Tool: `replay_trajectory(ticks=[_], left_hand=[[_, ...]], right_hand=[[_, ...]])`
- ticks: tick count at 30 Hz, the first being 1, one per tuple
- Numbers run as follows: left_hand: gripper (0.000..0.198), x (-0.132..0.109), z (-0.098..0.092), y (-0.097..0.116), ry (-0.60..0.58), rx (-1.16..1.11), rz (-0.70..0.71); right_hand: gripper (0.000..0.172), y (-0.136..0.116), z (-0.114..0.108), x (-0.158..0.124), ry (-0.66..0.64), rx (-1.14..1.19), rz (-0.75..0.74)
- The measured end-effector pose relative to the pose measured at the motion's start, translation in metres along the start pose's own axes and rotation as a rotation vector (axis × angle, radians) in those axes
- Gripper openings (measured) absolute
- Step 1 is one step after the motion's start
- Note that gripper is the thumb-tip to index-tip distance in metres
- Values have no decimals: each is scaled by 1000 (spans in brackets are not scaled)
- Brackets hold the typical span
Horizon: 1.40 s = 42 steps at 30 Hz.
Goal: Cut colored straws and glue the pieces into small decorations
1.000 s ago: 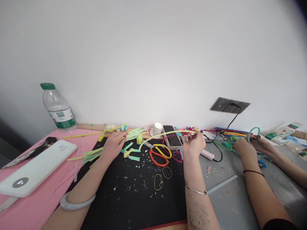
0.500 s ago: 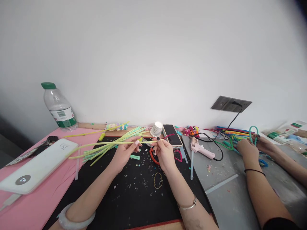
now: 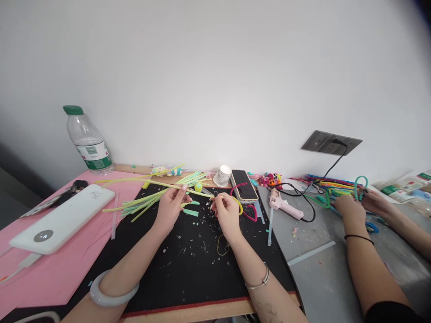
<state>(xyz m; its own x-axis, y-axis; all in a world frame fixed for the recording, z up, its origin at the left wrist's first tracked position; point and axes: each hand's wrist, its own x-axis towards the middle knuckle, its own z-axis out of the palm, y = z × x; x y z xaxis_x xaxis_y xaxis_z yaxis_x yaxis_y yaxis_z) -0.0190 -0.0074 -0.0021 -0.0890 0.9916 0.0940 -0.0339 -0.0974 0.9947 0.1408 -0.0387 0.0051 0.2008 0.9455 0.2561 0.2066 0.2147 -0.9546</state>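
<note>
A single head-worn camera looks forward and down over a craft table from the seated person's place, close enough that both forearms run in from the bottom edge. It faces a plain white wall straight ahead, with the black mat centred below. The wide lens bends the edges: the water bottle leans at far left, the wall socket tilts at right. A co-worker's arms enter from the lower right. No second view shares the scene.
</note>
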Motion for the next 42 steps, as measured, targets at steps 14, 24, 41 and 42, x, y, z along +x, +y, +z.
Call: replay_trajectory(ticks=[14,24,41,42], left_hand=[[44,-3,5,4,-109,-64,7],[47,-2,3,2,-108,-24,-20],[36,-5,7,6,-249,23,17],[37,-5,6,6,-243,52,35]], right_hand=[[25,2,1,1,-122,10,1],[22,2,4,5,-99,268,77],[25,5,3,6,-195,284,186],[25,5,3,6,-235,305,180]])
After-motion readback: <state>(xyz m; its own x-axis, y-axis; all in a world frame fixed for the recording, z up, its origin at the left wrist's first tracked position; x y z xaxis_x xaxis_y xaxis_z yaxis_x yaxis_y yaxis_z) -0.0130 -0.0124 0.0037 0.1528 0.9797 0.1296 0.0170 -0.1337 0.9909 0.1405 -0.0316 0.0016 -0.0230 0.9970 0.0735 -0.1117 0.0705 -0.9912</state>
